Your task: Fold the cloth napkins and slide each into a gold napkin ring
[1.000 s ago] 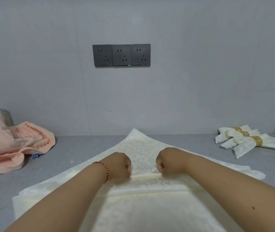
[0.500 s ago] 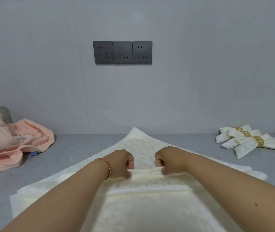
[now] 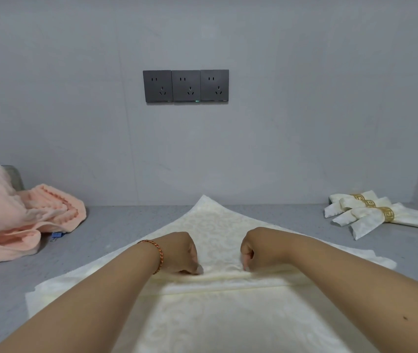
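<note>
A cream patterned cloth napkin (image 3: 215, 225) lies spread on the grey counter (image 3: 126, 225), one corner pointing at the wall. Across its middle runs a raised pleat of gathered cloth. My left hand (image 3: 180, 252), with an orange cord bracelet on the wrist, pinches the left part of that pleat with curled fingers. My right hand (image 3: 255, 247) pinches the pleat a little to the right. At the far right lie three folded napkins (image 3: 361, 217), each inside a gold napkin ring (image 3: 387, 214).
A heap of pink towels (image 3: 11, 215) lies at the left edge of the counter, with a small blue clip (image 3: 56, 235) beside it. Three dark wall sockets (image 3: 185, 85) sit on the grey wall behind.
Both hands have drawn the pinched fold towards me and set it down on the napkin as a pleat. They stand slightly further apart than before.
</note>
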A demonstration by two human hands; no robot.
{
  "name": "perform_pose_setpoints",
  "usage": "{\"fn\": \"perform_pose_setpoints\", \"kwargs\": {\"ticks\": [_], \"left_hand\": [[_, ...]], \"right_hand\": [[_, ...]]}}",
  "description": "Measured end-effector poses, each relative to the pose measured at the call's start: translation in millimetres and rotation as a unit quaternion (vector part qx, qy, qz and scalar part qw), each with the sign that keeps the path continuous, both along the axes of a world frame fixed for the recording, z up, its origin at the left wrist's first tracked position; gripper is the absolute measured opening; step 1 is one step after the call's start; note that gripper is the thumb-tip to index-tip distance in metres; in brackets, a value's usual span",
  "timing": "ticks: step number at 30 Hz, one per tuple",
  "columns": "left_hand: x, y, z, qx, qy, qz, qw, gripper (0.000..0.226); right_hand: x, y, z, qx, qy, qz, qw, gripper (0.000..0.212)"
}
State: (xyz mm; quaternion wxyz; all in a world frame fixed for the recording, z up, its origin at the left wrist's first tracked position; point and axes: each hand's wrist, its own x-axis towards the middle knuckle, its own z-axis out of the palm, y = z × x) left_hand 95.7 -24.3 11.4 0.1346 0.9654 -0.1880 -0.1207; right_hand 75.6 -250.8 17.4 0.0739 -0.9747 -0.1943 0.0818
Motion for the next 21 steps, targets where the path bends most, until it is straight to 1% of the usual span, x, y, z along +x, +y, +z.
{"fn": "perform_pose_setpoints", "kwargs": {"ticks": [1,2,3,5,6,7,8,9,10,12,17,21], "left_hand": [[1,-1,0,0.003,0.0,-0.01,1.0,0.018],[3,-2,-1,0.011,0.0,-0.018,1.0,0.01],[4,-3,-2,0.019,-0.001,-0.025,1.0,0.01],[5,-3,-3,0.025,0.0,-0.024,0.999,0.027],[5,-4,-3,0.028,-0.005,-0.026,0.999,0.032],[4,-4,-3,0.031,-0.018,-0.032,0.999,0.032],[1,-4,-3,0.03,-0.035,-0.039,0.998,0.026],[-1,-4,-5,0.024,-0.055,-0.045,0.997,0.017],[-5,-4,-6,0.015,-0.074,-0.048,0.996,0.014],[-12,-2,-10,-0.001,-0.092,-0.047,0.995,0.021],[-31,2,-7,0.009,-0.072,-0.052,0.996,0.024],[-43,4,-4,0.022,-0.058,-0.052,0.997,0.03]], "right_hand": [[2,0,0,0.002,0.007,-0.001,1.0,0.003],[4,0,-1,0.0,0.015,-0.003,1.0,0.006],[7,0,-3,-0.001,0.025,-0.008,1.0,0.016],[9,0,-5,-0.001,0.037,-0.024,0.999,0.032],[9,0,-6,-0.001,0.033,-0.027,0.999,0.032],[8,0,-7,-0.001,0.021,-0.021,1.0,0.025],[5,0,-7,-0.002,0.003,-0.013,1.0,0.02],[2,0,-9,-0.005,-0.018,-0.006,1.0,0.023],[-2,0,-11,-0.005,-0.039,-0.004,0.999,0.027],[-12,1,-15,-0.017,-0.075,0.008,0.997,0.027],[-27,1,-18,-0.066,-0.099,0.063,0.991,0.035],[-45,2,-19,-0.077,-0.087,0.054,0.992,0.031]]}}
